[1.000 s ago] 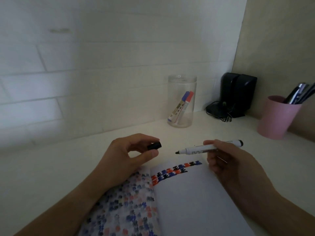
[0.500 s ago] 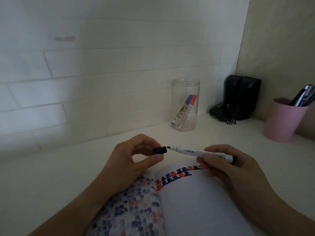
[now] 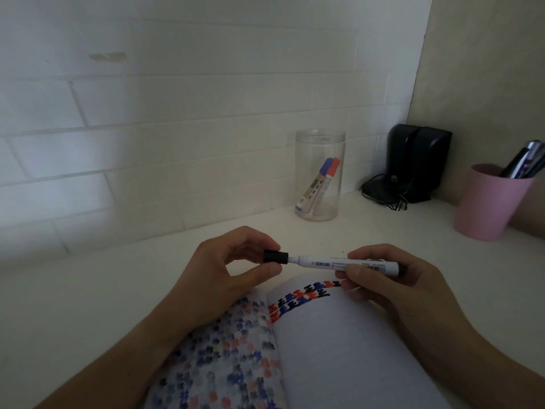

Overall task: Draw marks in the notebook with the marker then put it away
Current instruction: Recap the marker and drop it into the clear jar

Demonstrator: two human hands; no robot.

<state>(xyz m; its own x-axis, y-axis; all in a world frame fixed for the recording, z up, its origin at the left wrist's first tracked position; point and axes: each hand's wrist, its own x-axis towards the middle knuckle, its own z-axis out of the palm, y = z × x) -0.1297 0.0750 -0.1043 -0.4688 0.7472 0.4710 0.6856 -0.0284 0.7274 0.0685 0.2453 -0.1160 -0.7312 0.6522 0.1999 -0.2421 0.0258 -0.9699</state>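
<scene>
Nearest: open notebook (image 3: 339, 349) flat on the white desk (image 3: 88, 305), filling the near centre. Left page crowded with blurred blue, red and dark marks; right page mostly bare, with two short rows of red, blue and black marks along its far edge. Both forearms come in from the near corners and cross over the pages.

Just beyond the far edge of the notebook, both hands hold a marker (image 3: 339, 262) level above the desk, lying left to right. Right hand (image 3: 392, 278) grips the white barrel toward its right end, thumb and fingers pressed around it. Left hand (image 3: 230, 270) pinches the black cap (image 3: 275, 257) between thumb and fingertips; the cap sits over the marker's left tip, touching the barrel. Whether it is pushed fully home, cannot tell.

Farther back, centre-right: clear jar (image 3: 320, 175), upright, against the white brick wall (image 3: 177, 128). Two markers lean inside it, one with a blue cap (image 3: 326, 166), one with a red cap (image 3: 334, 166), caps up.

Far right corner: two black speakers (image 3: 418, 160) side by side, a tangle of cable at their base. Right edge: pink cup (image 3: 489, 202) with dark pens standing in it.
</scene>
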